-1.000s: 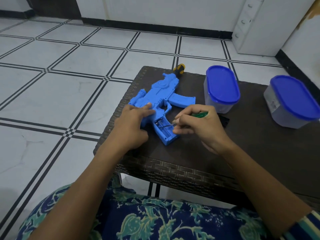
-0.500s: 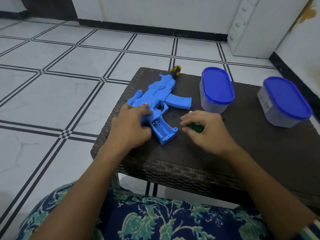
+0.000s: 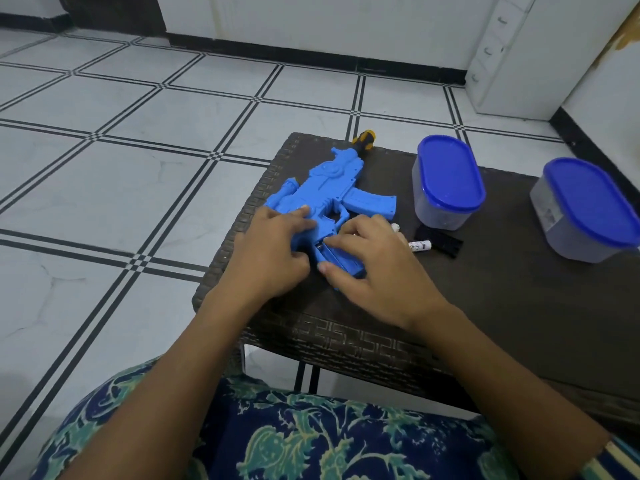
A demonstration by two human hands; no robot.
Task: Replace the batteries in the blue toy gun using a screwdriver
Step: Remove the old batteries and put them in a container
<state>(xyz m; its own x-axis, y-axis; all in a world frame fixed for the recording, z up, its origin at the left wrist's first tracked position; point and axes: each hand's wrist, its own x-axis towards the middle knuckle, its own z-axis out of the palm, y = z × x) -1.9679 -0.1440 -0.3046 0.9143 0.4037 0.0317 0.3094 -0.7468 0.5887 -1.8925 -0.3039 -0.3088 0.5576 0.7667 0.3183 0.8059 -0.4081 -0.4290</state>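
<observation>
Blue toy gun (image 3: 329, 188) flat on table (image 3: 485, 323), near left front corner. Left hand (image 3: 270, 251) flat on body, fingers extended, pressing. Right hand (image 3: 374, 265) bent over open battery compartment (image 3: 341, 259) in grip; whether it holds anything, cannot tell. Risks: prying may skew gun toward edge; 1 loose battery (image 3: 420, 245) beside hand may roll off.

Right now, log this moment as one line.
stage: battery compartment open | left hand: presses blue toy gun flat | right hand: reaches into compartment, grasp unclear | table: loose battery beside gun
</observation>
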